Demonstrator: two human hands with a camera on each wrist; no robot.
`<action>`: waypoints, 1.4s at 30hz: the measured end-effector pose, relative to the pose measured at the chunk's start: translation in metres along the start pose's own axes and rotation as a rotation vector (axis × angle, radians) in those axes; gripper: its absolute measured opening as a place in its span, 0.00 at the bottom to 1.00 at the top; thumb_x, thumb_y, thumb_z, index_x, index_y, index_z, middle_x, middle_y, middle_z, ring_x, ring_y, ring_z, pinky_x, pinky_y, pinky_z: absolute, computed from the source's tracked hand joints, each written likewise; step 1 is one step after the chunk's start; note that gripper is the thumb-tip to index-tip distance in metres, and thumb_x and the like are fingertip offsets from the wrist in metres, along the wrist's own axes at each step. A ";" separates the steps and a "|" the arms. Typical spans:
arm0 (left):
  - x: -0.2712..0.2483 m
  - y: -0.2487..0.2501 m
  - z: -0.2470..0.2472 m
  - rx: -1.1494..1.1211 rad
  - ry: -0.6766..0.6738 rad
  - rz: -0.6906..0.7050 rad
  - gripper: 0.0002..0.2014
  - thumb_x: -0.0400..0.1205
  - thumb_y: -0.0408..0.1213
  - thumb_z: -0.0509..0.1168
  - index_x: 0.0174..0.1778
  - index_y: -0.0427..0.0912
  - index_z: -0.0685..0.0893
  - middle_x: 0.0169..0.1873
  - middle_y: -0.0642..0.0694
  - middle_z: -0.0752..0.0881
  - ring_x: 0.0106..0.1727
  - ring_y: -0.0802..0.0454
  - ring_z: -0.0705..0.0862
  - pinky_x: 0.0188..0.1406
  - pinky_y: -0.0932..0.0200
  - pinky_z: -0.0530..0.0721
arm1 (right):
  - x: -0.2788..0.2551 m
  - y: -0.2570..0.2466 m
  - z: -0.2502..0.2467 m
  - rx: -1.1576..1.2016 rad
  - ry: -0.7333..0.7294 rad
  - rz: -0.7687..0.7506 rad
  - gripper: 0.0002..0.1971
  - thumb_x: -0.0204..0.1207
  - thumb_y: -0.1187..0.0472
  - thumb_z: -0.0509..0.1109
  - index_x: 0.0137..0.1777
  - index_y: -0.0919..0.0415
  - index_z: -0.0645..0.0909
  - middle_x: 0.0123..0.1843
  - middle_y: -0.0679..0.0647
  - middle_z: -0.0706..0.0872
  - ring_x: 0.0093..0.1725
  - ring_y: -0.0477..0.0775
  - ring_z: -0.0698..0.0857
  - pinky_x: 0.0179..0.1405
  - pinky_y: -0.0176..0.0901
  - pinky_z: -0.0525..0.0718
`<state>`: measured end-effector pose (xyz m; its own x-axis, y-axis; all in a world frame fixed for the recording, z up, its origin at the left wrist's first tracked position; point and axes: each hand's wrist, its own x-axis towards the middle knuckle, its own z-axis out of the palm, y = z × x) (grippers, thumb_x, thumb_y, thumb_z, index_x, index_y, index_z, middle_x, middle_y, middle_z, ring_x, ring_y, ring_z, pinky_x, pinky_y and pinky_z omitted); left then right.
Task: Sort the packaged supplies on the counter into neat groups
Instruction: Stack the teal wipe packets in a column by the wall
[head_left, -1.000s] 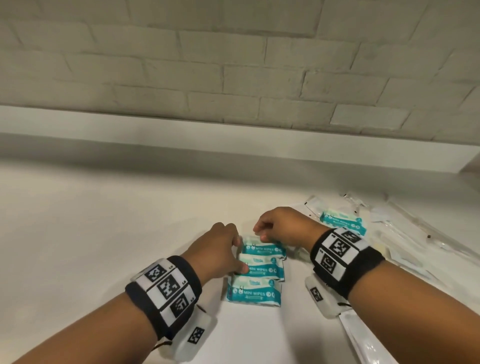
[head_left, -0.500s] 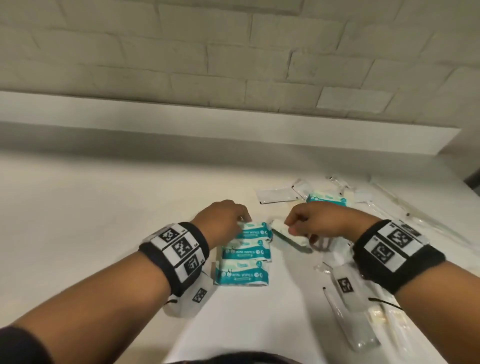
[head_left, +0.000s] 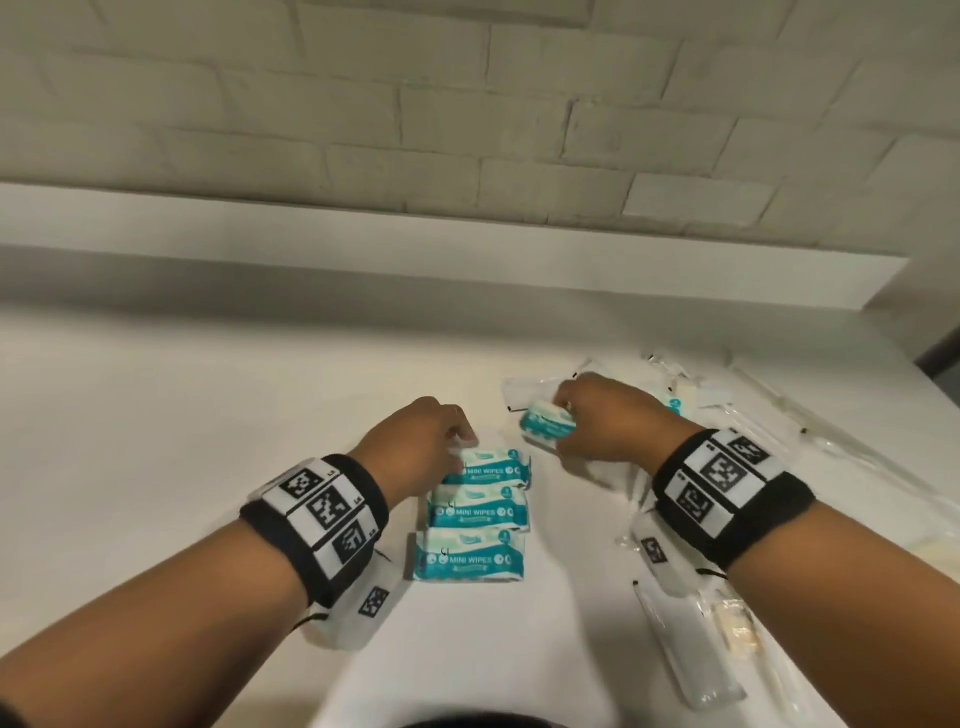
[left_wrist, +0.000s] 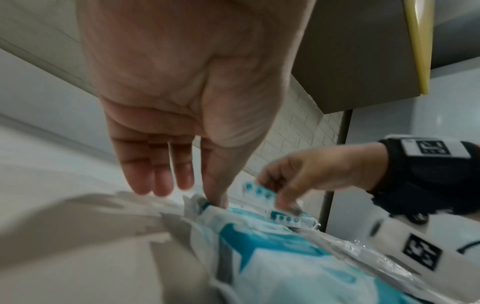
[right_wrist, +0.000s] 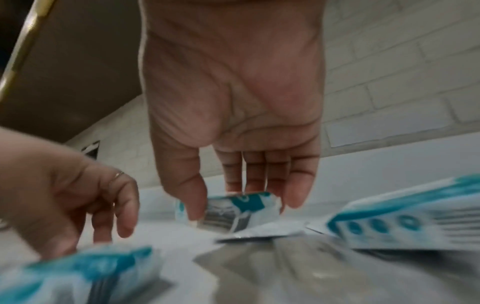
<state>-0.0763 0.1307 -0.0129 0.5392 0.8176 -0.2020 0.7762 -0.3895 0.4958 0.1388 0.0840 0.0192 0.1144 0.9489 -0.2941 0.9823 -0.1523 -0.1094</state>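
Note:
Three teal and white mini wipes packs (head_left: 475, 512) lie in a neat column on the white counter (head_left: 182, 467). My left hand (head_left: 415, 452) rests at the far pack's left edge, fingers straight, one fingertip (left_wrist: 217, 198) touching the wrapper. My right hand (head_left: 597, 421) is to the right of the column and pinches a fourth wipes pack (head_left: 545, 427) between thumb and fingers, seen close in the right wrist view (right_wrist: 233, 209). Another wipes pack (head_left: 674, 402) lies behind that hand, mostly hidden.
Clear plastic-wrapped supplies lie scattered at the right: a flat sachet (head_left: 530, 387), long thin packets (head_left: 831, 441) and a tube-like packet (head_left: 691, 654) near the front. A raised ledge (head_left: 415, 249) and brick wall bound the counter at the back.
My right hand left the top of the column, went right toward the scattered pile, and now holds a wipes pack. My left hand stayed at the far pack of the column.

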 end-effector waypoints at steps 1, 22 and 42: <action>-0.001 -0.001 0.000 0.013 0.040 -0.002 0.19 0.74 0.37 0.74 0.60 0.50 0.80 0.59 0.49 0.78 0.59 0.49 0.81 0.55 0.56 0.80 | 0.007 -0.006 -0.002 0.042 0.064 -0.049 0.23 0.69 0.53 0.74 0.65 0.50 0.78 0.56 0.50 0.80 0.49 0.50 0.79 0.47 0.43 0.80; -0.001 0.003 -0.006 0.046 -0.070 0.071 0.19 0.78 0.36 0.71 0.66 0.49 0.82 0.67 0.52 0.75 0.66 0.54 0.77 0.69 0.59 0.76 | 0.021 0.035 -0.022 0.196 0.103 0.105 0.18 0.69 0.56 0.76 0.59 0.49 0.78 0.52 0.47 0.84 0.46 0.50 0.84 0.43 0.47 0.87; -0.023 0.018 -0.008 0.207 -0.267 0.138 0.48 0.69 0.59 0.74 0.82 0.55 0.57 0.82 0.56 0.52 0.81 0.50 0.57 0.79 0.48 0.64 | 0.063 -0.033 -0.003 0.255 -0.089 -0.140 0.26 0.71 0.66 0.77 0.71 0.55 0.79 0.67 0.49 0.84 0.62 0.48 0.82 0.59 0.37 0.75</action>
<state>-0.0773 0.1088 0.0071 0.6889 0.6224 -0.3716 0.7248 -0.5884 0.3583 0.1137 0.1496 0.0072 -0.0435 0.9394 -0.3400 0.9171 -0.0974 -0.3866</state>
